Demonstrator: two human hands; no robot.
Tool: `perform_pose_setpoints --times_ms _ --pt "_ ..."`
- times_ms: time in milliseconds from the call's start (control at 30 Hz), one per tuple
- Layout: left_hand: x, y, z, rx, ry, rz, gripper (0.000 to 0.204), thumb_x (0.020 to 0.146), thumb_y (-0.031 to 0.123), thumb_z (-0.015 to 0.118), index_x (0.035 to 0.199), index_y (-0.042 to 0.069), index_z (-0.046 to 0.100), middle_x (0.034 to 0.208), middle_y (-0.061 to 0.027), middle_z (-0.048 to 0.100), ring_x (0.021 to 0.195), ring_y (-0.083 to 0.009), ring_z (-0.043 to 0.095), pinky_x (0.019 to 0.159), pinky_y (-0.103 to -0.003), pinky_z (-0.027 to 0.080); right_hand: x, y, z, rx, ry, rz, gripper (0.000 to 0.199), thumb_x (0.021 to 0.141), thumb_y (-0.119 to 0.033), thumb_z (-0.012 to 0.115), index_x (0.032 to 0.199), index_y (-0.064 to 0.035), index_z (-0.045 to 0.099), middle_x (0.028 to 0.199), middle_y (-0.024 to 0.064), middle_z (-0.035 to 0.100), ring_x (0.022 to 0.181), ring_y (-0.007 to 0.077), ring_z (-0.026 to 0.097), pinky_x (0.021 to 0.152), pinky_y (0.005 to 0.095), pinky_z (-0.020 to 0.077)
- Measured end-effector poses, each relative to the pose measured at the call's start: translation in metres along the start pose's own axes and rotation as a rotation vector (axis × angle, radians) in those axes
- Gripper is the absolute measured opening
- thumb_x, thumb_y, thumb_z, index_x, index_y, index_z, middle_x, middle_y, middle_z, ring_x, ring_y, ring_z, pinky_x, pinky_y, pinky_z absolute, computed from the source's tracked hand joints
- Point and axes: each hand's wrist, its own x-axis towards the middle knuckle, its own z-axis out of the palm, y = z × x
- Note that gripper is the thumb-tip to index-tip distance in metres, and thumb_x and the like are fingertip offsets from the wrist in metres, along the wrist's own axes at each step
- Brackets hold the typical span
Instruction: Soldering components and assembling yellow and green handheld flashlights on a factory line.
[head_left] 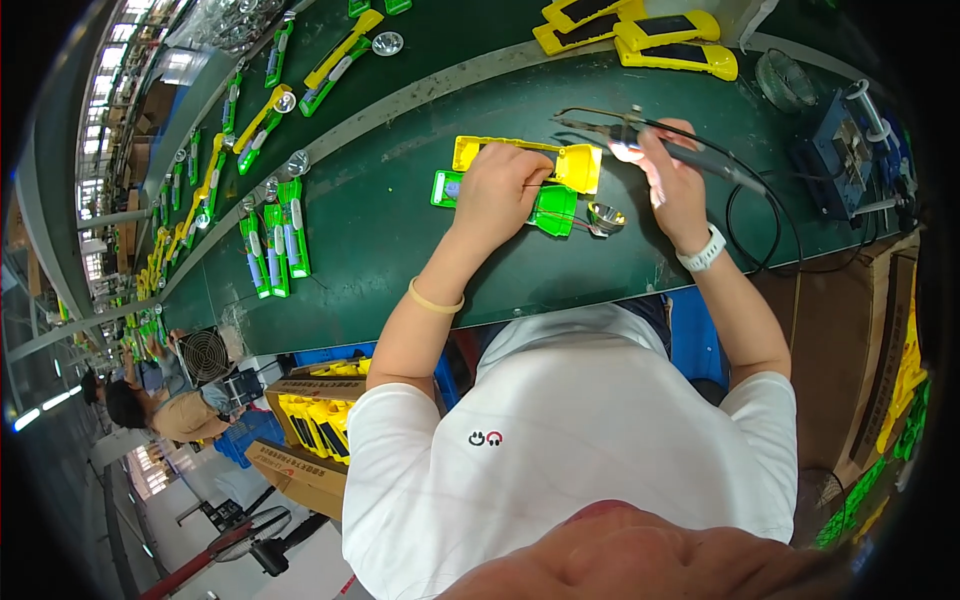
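Note:
My left hand (497, 195) is closed in a pinch over a green flashlight housing half (555, 212), with a thin wire at its fingertips. A yellow housing half (580, 167) lies against the green one on its far side. Thin red and dark wires run from the green half to a round silver reflector (607, 217) at its right. My right hand (676, 185) is wrapped round the grey handle of a soldering iron (715, 165), its tip pointing left above the table. My fingers hide part of both housings.
Several green flashlight halves (275, 245) with reflectors lie at left, and more line the far rail. Yellow panels (670, 45) are stacked at the far right. A blue soldering stand (835, 160) and a clear round dish (785, 80) sit at right. A black cable (740, 225) loops nearby.

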Motion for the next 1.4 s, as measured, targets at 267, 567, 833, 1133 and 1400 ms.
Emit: perform_pose_setpoints --times_ms 267,567,833,1133,1400 --pt "0.009 0.000 -0.006 -0.073 -0.221 -0.134 0.006 0.075 0.012 0.063 0.079 0.007 0.063 0.074 -0.0078 0.061 0.074 -0.0264 0.058 0.067 -0.037 0.047 -0.028 -0.032 -0.012 0.124 -0.065 0.160 0.020 0.085 -0.006 0.058 0.094 -0.0067 0.040 0.071 0.0054 0.052 0.052 0.0079 0.047 0.046 0.0205 0.0373" --pt "0.018 0.006 -0.006 0.056 -0.346 -0.172 0.007 0.076 0.012 0.061 0.078 0.005 0.063 0.073 -0.0114 0.059 0.073 -0.0290 0.057 0.066 -0.038 0.046 -0.029 -0.023 -0.008 -0.076 -0.161 0.161 0.023 0.081 -0.006 0.063 0.089 -0.0046 0.042 0.068 -0.0004 0.048 0.059 0.0037 0.044 0.051 0.0191 0.0353" --pt "0.019 0.006 -0.005 0.073 -0.349 -0.176 0.010 0.076 0.013 0.061 0.078 0.004 0.063 0.073 -0.0124 0.058 0.074 -0.0299 0.057 0.066 -0.039 0.046 -0.029 -0.023 -0.006 -0.150 -0.182 0.144 0.021 0.083 -0.008 0.062 0.089 -0.0054 0.042 0.070 0.0012 0.050 0.056 0.0043 0.045 0.049 0.0189 0.0363" --pt "0.022 0.006 -0.005 0.073 -0.361 -0.192 0.012 0.075 0.014 0.059 0.076 0.003 0.063 0.073 -0.0144 0.058 0.074 -0.0322 0.057 0.066 -0.041 0.046 -0.020 -0.045 0.007 0.153 -0.007 0.146 0.020 0.089 -0.008 0.055 0.099 -0.0038 0.038 0.082 0.0131 0.059 0.053 0.0124 0.054 0.049 0.0218 0.0436" --pt "0.025 0.007 -0.004 0.094 -0.396 -0.226 0.016 0.076 0.017 0.059 0.079 0.002 0.064 0.075 -0.0156 0.060 0.075 -0.0331 0.058 0.068 -0.042 0.046 0.005 -0.025 0.034 0.214 -0.100 0.132 0.020 0.088 -0.012 0.057 0.096 0.0036 0.047 0.086 0.0079 0.055 0.076 0.0152 0.061 0.062 0.0266 0.0534"
